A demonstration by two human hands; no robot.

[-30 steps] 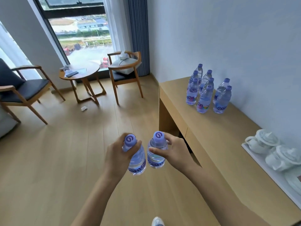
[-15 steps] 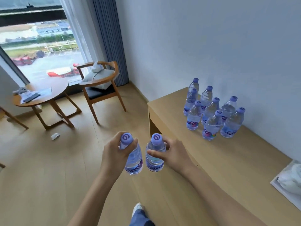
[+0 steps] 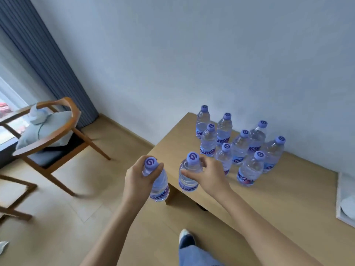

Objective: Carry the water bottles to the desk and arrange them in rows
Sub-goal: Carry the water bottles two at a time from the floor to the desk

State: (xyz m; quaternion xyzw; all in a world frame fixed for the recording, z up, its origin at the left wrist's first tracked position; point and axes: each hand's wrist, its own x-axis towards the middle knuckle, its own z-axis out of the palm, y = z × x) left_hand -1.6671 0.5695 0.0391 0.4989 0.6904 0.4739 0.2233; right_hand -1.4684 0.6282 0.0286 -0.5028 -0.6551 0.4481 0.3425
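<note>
My left hand (image 3: 138, 179) grips a clear water bottle with a purple cap (image 3: 159, 186) by its neck, over the floor just off the desk's left end. My right hand (image 3: 208, 174) holds a second such bottle (image 3: 189, 179) by the shoulder, above the desk's near-left corner. Both bottles hang upright in the air. Several more bottles (image 3: 238, 143) stand in rows on the light wooden desk (image 3: 278, 198), close to the wall, just beyond my right hand.
A wooden armchair (image 3: 51, 135) with a pillow on it stands to the left by the grey curtain (image 3: 44, 60). A white tray (image 3: 343, 200) sits at the desk's right edge. My foot (image 3: 186, 239) is on the floor beside the desk front.
I have stepped closer to the desk and turned right. Both hands with their bottles have moved forward to the desk's corner; the standing bottles now lie right ahead.
</note>
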